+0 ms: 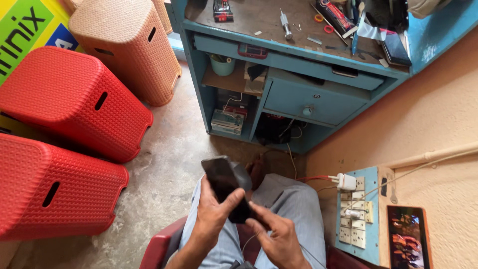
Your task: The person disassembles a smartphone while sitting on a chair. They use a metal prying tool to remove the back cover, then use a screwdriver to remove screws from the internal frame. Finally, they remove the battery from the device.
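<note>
Best done with a steady left hand (pixel 211 211), thumb laid across the dark glass of the black phone (pixel 225 187) and palm cupped behind it, so the slab cannot slip toward the concrete floor (pixel 164 164). Worth keeping the right hand (pixel 279 239) light, fingertips (pixel 255 209) working only the lower edge, with no prying force that might bend the body or crack the face. Safer held low over the lap, above the grey trousers (pixel 294 199), than out past the knees. Left hand clasped around the phone from behind and the left side; right hand half curled, pinching at the bottom corner. Phone tilted, upper end leaning away toward the blue tabletop (pixel 279 47), lower end between both hands, well apart from the red stools (pixel 74 99) on the left.
</note>
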